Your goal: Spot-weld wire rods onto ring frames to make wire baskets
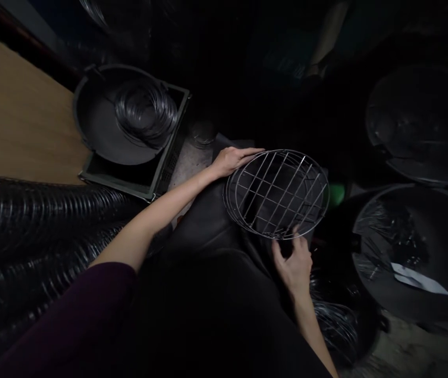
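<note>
A round wire rack (276, 193) with a grid of thin metal bars lies tilted over my dark-clothed lap. My left hand (232, 159) grips its far left rim, fingers stretched along the ring. My right hand (294, 261) holds the near rim, with the fingertips pinched on the wire. Both hands carry the rack between them.
A dark basin (90, 123) holding a stack of wire rings (145, 111) sits in a green crate (169, 163) at the left. Long rows of wire rings (31, 220) lie by my left arm. Dark bins lined with plastic (413, 247) stand at the right. A wooden floor (11, 115) shows top left.
</note>
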`<action>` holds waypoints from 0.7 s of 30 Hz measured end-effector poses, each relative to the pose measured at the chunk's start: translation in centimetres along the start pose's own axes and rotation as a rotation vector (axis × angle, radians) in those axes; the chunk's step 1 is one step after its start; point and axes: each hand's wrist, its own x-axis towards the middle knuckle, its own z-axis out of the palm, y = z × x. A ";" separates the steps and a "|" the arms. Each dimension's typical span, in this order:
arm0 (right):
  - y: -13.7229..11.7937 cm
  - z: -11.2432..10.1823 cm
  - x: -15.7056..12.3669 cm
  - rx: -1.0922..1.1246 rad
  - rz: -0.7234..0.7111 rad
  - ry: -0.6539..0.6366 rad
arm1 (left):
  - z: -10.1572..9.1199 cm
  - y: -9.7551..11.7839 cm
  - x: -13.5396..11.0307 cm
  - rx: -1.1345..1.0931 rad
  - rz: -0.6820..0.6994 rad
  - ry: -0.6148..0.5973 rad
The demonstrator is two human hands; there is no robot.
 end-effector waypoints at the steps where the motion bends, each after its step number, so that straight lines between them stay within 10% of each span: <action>1: -0.3 0.0 -0.2 -0.018 0.006 -0.042 | 0.1 -0.1 -0.1 -0.007 -0.008 0.006; 10: -1.7 3.0 0.3 -0.026 0.155 0.097 | 0.1 -0.3 -0.4 -0.143 0.035 0.079; 15: -0.7 -0.7 0.9 0.305 0.113 0.136 | -1.8 1.7 -0.8 -0.247 -0.056 0.220; 21: -2.0 -3.8 4.2 0.484 0.166 0.236 | -3.4 3.7 -0.2 -0.313 -0.071 -0.028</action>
